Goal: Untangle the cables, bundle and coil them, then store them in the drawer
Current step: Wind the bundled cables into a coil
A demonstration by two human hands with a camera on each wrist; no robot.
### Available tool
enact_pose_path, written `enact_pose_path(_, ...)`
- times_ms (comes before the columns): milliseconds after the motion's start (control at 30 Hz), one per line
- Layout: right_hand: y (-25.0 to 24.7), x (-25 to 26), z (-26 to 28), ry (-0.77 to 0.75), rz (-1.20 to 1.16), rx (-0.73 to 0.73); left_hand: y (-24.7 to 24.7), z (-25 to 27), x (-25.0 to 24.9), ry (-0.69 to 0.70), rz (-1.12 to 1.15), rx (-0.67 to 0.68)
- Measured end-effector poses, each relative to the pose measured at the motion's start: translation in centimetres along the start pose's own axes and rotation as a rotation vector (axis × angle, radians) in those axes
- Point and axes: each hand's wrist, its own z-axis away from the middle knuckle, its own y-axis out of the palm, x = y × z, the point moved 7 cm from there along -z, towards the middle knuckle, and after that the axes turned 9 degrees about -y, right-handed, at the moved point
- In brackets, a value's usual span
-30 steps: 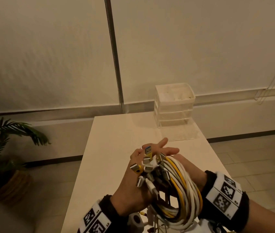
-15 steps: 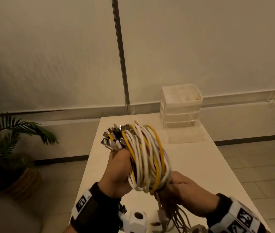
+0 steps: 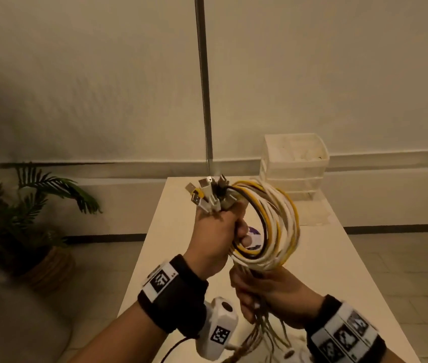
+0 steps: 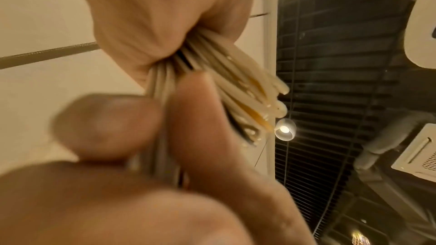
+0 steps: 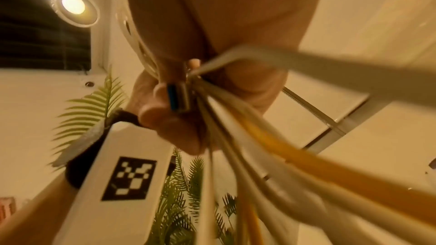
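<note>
A coil of white, yellow and dark cables (image 3: 278, 226) hangs in the air above the white table (image 3: 325, 271). My left hand (image 3: 218, 237) grips the coil at its left side, and a cluster of plug ends (image 3: 207, 196) sticks up out of the fist. My right hand (image 3: 270, 292) grips the loose strands just under the coil; their tails (image 3: 260, 334) trail down. In the left wrist view the cables (image 4: 226, 74) run between both hands. In the right wrist view blurred strands (image 5: 271, 148) fan toward the camera. The small drawer unit (image 3: 295, 163) stands at the table's far right.
A potted palm (image 3: 32, 205) stands on the floor left of the table. A purple and white object (image 3: 254, 238) lies on the table behind the coil, mostly hidden. A vertical dark strip (image 3: 203, 82) runs down the wall behind.
The left hand has raised the coil upright with the plug ends on top. The right hand left the coil's side and now grips the strands below it.
</note>
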Motion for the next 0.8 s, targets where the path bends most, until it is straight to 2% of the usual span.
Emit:
enact_pose_path(67, 0.2, -0.1, 0.3, 0.031, 0.15, 0.04, 0.1, 0.2, 0.4, 0.008, -0.064, -0.009)
enact_pose_path(133, 0.0, 0.0, 0.2, 0.024, 0.289, 0.012, -0.1, 0.4, 0.3, 0.054, -0.1, -0.025)
enact_pose_path(167, -0.1, -0.1, 0.2, 0.026, 0.283, -0.003, -0.1, 0.5, 0.1, 0.077, -0.112, -0.024)
enact_pose_path(267, -0.1, -0.1, 0.4, 0.034, -0.068, 0.024, 0.1, 0.7, -0.9, 0.146, -0.269, 0.0)
enact_pose_path(333, -0.1, 0.3, 0.8, 0.009, -0.208, 0.059, 0.0, 0.7, -1.6, 0.21, -0.418, -0.001)
enact_pose_path(433, -0.7, 0.2, 0.8, -0.01, -0.093, -0.065, 0.0, 1.1, -2.3, 0.399, -0.693, 0.03)
enact_pose_path(500, -1.2, 0.2, 0.6, -0.044, 0.025, -0.181, -0.1, 1.3, -2.4, 0.462, -0.774, 0.04)
enact_pose_path(567, -1.2, 0.2, 0.6, -0.06, 0.051, -0.241, -0.2, 1.5, -2.2, 0.461, -0.717, 0.056)
enact_pose_path(633, -1.2, 0.4, 0.7, -0.071, 0.08, -0.268, -0.5, 1.4, -1.5, 0.367, -0.518, 0.068)
enact_pose_path(700, -1.2, 0.4, 0.8, -0.064, 0.1, -0.277, -1.2, 1.2, -0.5, 0.269, -0.311, 0.049)
enact_pose_path(800, -0.8, 0.2, 0.9, -0.04, 0.101, -0.26, -1.6, 0.9, 0.5, 0.236, -0.167, 0.022)
